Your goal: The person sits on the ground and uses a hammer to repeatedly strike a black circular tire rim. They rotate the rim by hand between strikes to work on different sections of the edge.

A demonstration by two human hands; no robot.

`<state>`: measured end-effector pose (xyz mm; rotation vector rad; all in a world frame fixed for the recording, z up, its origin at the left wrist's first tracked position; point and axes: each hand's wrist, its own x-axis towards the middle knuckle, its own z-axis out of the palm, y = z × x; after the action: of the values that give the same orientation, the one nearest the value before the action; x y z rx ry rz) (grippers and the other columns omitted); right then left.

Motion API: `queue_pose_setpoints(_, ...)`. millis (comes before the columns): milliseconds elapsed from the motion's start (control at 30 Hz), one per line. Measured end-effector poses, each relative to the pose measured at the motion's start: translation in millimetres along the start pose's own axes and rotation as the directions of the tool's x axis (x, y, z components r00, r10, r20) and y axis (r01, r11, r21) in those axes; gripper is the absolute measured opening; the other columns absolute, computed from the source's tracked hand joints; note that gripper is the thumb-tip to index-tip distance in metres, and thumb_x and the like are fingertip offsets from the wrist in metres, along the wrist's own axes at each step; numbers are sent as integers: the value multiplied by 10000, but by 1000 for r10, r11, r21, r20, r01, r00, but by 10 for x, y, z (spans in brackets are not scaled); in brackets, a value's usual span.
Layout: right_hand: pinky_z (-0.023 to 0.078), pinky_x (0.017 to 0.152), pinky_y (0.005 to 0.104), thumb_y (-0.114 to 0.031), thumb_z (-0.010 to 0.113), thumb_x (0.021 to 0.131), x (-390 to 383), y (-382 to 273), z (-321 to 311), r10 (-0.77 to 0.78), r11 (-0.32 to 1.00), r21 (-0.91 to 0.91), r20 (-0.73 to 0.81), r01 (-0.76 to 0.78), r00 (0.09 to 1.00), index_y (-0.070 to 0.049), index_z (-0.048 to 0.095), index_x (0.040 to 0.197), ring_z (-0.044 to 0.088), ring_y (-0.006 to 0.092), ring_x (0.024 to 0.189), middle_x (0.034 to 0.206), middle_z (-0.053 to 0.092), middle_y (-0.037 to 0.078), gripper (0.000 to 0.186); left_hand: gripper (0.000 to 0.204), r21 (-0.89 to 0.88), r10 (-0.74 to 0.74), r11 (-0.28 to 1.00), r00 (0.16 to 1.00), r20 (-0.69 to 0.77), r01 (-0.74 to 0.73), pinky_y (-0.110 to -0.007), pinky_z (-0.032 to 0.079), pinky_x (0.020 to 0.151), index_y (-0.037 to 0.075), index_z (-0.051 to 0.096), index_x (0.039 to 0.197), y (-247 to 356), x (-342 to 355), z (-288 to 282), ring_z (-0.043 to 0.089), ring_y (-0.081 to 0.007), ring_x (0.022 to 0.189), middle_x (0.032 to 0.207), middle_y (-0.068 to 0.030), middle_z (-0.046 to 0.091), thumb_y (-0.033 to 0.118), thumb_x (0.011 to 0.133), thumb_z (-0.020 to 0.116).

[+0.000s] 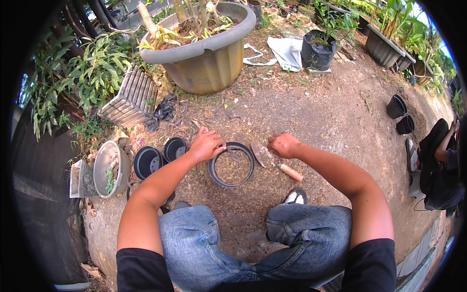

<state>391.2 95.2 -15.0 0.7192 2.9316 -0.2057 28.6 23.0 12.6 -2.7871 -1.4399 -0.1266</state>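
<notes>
A round black plant pot stands on the ground in front of my knees, its inside brown with a dry leaf at the far side. My left hand is at its far left rim, fingers curled and thumb beside the rim; what they hold, if anything, I cannot make out. To the right of the pot lies a hand trowel with a wooden handle and a rusty pointed blade. Just beyond the trowel, my right hand is closed low over the ground, its fingertips partly hidden.
Black pots and a pale basin stand at left. A large planter is ahead, with a black plant bag and white sheet nearby. Two small black pots are at right, near another person.
</notes>
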Motion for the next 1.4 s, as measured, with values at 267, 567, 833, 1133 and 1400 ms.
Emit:
queue_pose_setpoints(267, 563, 921, 467, -332, 672, 965, 51, -164, -84, 62, 997, 43, 39, -64, 997, -138, 732, 1116, 659, 310, 1138, 1087, 683, 83, 252, 192, -90, -103, 992, 977, -185, 88, -447, 356, 978, 205, 761, 1095, 13, -21, -2, 607, -223, 1029, 1004, -7, 693, 311, 935, 745)
queue_pose_setpoints(567, 552, 968, 476, -403, 654, 987, 251, -524, -174, -135, 991, 15, -77, 136, 988, -186, 650, 1357, 543, 304, 1249, 1317, 552, 83, 429, 385, -119, 398, 913, 916, 49, -390, -479, 377, 1067, 184, 721, 1166, 8, -278, -179, 582, -239, 1199, 1143, -23, 668, 491, 935, 713)
queue_pose_setpoints(833, 532, 966, 475, -485, 604, 998, 414, -734, -334, -411, 910, -48, 3, 411, 911, -205, 717, 1278, 514, 291, 1245, 1303, 579, 33, 411, 864, -204, 432, 899, 860, 273, -387, -594, 164, 1282, 120, 431, 1610, 362, -630, 142, 419, -290, 1518, 1642, -90, 462, 690, 969, 543)
queue_pose_setpoints(1133, 480, 978, 484, -533, 522, 1034, 555, -860, -161, -309, 921, -185, 187, 342, 933, -176, 766, 1161, 493, 262, 1256, 1281, 604, 16, 450, 1050, 1, 319, 937, 856, 406, -349, -658, 18, 1290, 62, 455, 1589, 274, -402, 47, 342, -309, 1570, 1656, -130, 433, 836, 882, 511)
queue_pose_setpoints(1400, 458, 1026, 499, -497, 579, 1011, 695, -696, -170, -195, 943, -261, 65, 205, 979, -182, 758, 1233, 469, 244, 1318, 1430, 557, 21, 425, 1078, 7, 265, 952, 836, 481, -306, -676, -9, 1282, 43, 406, 1610, 239, -231, 65, 237, -297, 1612, 1696, -151, 357, 859, 906, 430)
